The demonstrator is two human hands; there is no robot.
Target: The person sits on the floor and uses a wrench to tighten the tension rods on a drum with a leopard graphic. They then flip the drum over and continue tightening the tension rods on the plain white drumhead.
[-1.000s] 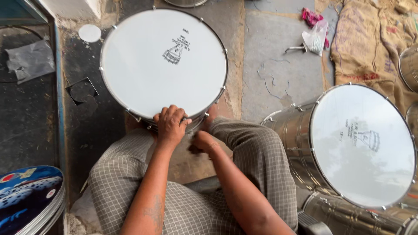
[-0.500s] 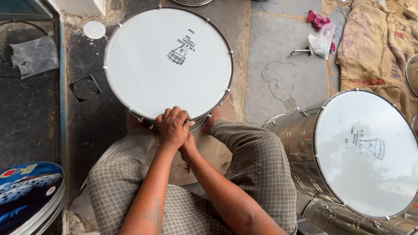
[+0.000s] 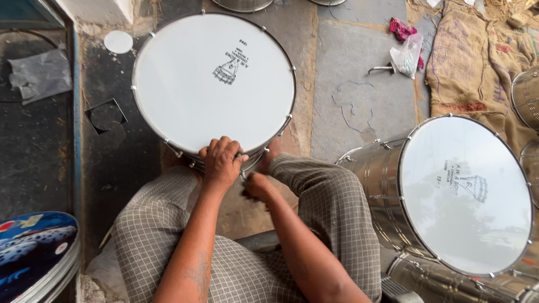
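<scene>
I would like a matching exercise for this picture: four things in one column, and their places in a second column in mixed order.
Things:
1. left hand
2. burlap sack
3. stack of printed discs
4. small white disc

Places:
A. bottom left corner
B. on the near rim of the drum
C. floor, top left of that drum
D. top right, on the floor

Pairs: 1-B, 2-D, 3-A, 4-C

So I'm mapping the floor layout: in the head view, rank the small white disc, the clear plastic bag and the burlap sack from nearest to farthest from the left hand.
From the left hand:
1. Small white disc, upper left.
2. Clear plastic bag, upper right.
3. Burlap sack, far right.
</scene>
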